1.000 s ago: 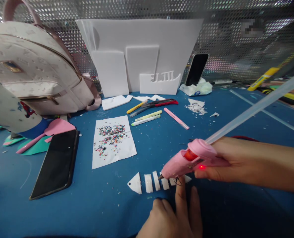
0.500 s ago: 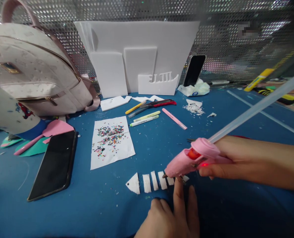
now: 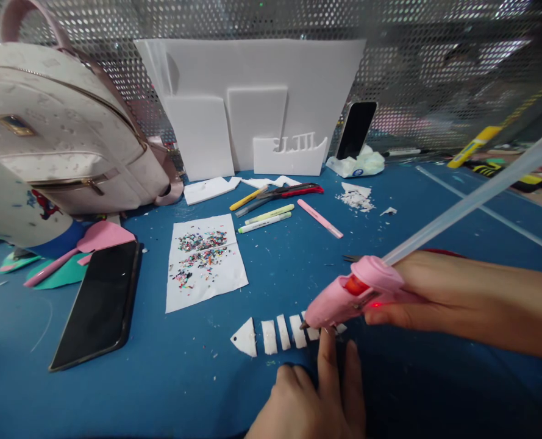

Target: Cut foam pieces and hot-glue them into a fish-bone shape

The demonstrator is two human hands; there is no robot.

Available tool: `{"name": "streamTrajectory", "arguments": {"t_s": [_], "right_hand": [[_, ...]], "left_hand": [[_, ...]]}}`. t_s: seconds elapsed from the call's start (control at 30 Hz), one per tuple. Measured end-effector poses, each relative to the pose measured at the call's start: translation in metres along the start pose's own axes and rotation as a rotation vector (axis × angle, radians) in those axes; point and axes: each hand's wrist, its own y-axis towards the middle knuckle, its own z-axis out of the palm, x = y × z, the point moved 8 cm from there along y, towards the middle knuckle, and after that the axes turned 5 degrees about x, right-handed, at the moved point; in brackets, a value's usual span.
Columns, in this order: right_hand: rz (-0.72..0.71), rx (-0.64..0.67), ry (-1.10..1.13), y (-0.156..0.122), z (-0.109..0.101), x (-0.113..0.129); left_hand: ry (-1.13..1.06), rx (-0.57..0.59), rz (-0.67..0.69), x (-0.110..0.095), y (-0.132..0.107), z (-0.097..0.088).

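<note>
My right hand (image 3: 419, 292) grips a pink glue gun (image 3: 353, 296) with a long clear glue stick (image 3: 476, 198) rising from its back. Its nozzle points down at a row of small white foam pieces (image 3: 277, 332) laid out like a fish skeleton on the blue table (image 3: 161, 378); a triangular piece (image 3: 246, 337) forms the left end. My left hand (image 3: 314, 399) rests on the table just below the row, the index finger stretched forward to the pieces under the nozzle, the other fingers curled.
A black phone (image 3: 97, 302) lies at the left. A white sheet with coloured confetti (image 3: 204, 259) sits mid-table, with pens and a red cutter (image 3: 280, 192) behind. A white backpack (image 3: 64, 128), white foam boards (image 3: 252, 103) and a second phone (image 3: 355, 129) stand at the back.
The glue gun has shifted slightly to the right along the row of foam pieces. My left hand has barely moved.
</note>
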Motion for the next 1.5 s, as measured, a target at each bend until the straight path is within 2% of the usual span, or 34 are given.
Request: {"name": "streamTrajectory", "arguments": {"t_s": [0.27,0.9,1.1,1.5], "right_hand": [[-0.025,-0.009,-0.017,-0.001,0.001,-0.004],[-0.005,-0.007,0.04,0.007,0.0,0.007],[-0.022,-0.03,-0.034,0.006,-0.003,0.009],[0.038,-0.015,-0.021,-0.001,0.001,-0.005]], "left_hand": [[-0.001,0.03,0.011,-0.002,-0.001,0.004],[-0.013,0.011,0.013,0.0,0.0,-0.001],[-0.012,-0.006,0.02,0.0,0.001,-0.001],[0.006,-0.016,0.015,-0.001,0.0,0.003]]}}
